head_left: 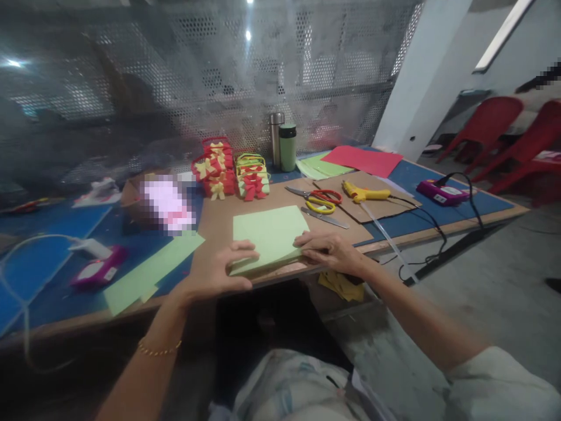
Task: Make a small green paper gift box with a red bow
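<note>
A light green sheet of paper [269, 234] lies on brown cardboard [214, 228] at the table's front edge. My left hand [230, 266] is at the sheet's left side, its fingers apart and fingertips on the paper, the thumb low near the table edge. On the right side of the sheet, my right hand [324, 248] has its fingers bent together on the paper's edge, pinching it. The near edge of the sheet looks slightly raised. Just beyond lie scissors with red and yellow handles [326, 200] and a metal blade [325, 218].
A yellow glue gun [366, 193] rests on cardboard at right, its cable trailing past a purple box [442, 192]. Red and green bow-trimmed pieces [217, 169] and a green flask [287, 149] stand behind. Green strips [153, 272] and another purple box [99, 268] lie left.
</note>
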The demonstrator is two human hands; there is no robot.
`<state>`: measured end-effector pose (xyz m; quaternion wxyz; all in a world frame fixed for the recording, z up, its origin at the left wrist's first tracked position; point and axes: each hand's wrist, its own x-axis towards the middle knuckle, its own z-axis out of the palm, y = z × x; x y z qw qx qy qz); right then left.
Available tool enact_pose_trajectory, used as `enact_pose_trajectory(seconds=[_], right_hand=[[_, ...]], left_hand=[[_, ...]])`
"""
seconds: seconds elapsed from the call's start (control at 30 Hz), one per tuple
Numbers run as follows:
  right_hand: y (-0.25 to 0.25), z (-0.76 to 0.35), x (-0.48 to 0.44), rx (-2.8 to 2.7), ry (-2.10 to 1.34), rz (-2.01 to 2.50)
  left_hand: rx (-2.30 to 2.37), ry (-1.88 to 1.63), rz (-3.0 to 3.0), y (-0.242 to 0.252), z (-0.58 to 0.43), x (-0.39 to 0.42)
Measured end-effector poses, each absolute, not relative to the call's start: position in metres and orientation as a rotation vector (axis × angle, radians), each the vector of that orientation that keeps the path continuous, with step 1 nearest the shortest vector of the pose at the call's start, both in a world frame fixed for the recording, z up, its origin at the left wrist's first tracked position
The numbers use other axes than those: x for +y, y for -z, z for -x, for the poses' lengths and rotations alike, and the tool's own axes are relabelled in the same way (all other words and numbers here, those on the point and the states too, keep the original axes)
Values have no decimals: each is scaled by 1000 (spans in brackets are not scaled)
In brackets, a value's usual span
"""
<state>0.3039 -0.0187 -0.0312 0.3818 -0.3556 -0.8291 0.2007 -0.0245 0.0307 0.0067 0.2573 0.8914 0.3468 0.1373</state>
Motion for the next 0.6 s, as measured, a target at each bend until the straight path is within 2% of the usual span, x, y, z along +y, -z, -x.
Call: enact_pose_trajectory(seconds=[0.17,0.27,0.43,0.6], right_hand=[[25,-302,-22,-2060,-550,1030],[30,-301,-19,-1984,-413,1169],[40,-296,-17,-1894,-93,1365],[36,-298,-20,-1870,-181,1397]], left_hand=[[1263,-635,-2222,7,18,26],[1548,-666,-2137,-1,4,17],[1667,-749,-2085,-16,-12,8],[1735,-763,-2084,-9,-13,13]])
